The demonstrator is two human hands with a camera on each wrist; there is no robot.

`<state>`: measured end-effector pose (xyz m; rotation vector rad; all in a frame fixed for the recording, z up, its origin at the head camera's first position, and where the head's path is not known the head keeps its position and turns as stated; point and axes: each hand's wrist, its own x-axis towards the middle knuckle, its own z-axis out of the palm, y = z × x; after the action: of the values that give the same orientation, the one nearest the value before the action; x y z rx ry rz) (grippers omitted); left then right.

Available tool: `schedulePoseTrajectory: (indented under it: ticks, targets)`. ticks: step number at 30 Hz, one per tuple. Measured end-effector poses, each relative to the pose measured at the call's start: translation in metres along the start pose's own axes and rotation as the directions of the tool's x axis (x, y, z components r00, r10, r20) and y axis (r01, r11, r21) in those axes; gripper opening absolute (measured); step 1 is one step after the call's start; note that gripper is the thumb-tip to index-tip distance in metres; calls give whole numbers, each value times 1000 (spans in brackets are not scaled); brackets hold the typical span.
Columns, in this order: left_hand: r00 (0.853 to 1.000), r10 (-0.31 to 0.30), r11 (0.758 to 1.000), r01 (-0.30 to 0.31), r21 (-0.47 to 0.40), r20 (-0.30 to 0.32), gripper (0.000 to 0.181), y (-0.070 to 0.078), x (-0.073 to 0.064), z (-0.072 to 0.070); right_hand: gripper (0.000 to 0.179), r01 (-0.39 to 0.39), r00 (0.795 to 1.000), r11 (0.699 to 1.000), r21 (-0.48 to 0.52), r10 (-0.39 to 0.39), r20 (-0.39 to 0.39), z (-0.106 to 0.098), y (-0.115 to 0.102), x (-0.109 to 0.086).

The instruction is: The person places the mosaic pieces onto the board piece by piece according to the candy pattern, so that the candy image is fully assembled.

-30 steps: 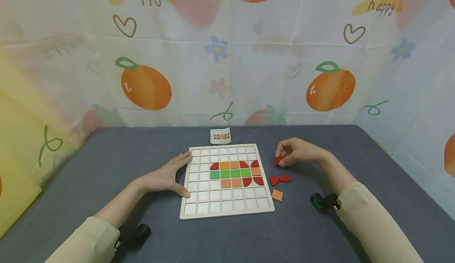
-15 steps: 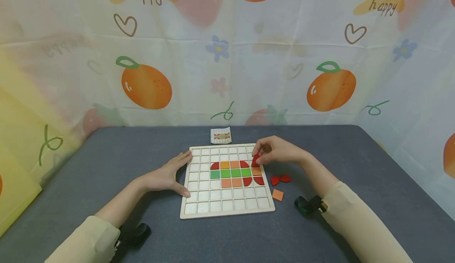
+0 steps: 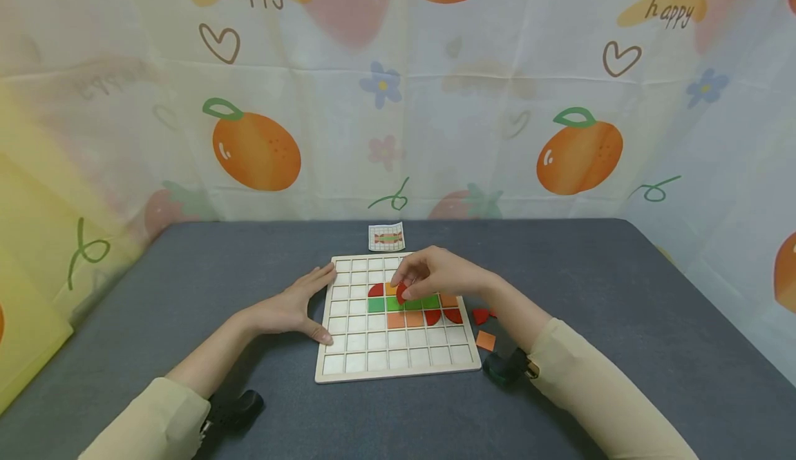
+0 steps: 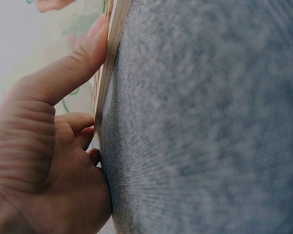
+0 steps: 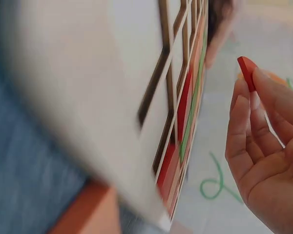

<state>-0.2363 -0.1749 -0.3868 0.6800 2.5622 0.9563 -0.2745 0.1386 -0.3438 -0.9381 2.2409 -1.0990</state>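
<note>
In the head view a wooden grid board [image 3: 376,361] lies on the table, with red, orange and green tiles in its middle rows. My left hand [image 3: 280,313] rests against the board's left side, fingers spread and thumb on the near part of the edge; the left wrist view shows the thumb [image 4: 71,70] on the rim. Above the middle of the board, my right hand [image 3: 446,275] pinches a red quarter-circle tile [image 3: 401,293] between thumb and fingertips. The right wrist view shows this red tile [image 5: 247,74] held apart from the board. The hand hides some upper-right cells.
Right of the board lie a red tile [image 3: 480,316], another mostly hidden behind the right forearm, and an orange square tile [image 3: 486,340]. A small pattern card [image 3: 386,237] sits behind the board. A printed curtain [image 3: 398,121] hangs past the table's far edge.
My right hand has carried the red tile leftward from beside the board to above its middle. The left hand has stayed in place on the board's edge.
</note>
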Motion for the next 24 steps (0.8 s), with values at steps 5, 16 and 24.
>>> schedulePoseTrajectory:
  ticks: [5,16,24]
  targets:
    - [1000,-1,1000,1,0,-6,123,-1,0,0,23,8,1000,999,39,-8,8,13,-11,8]
    - [1000,4,1000,-4,-4,-12,122,-1,-2,1,15,18,999,999,-29,-16,45,37,-22,23]
    - [1000,-9,1000,9,-2,-11,122,-3,-2,0,15,24,1000,993,-113,-21,23,40,-19,28]
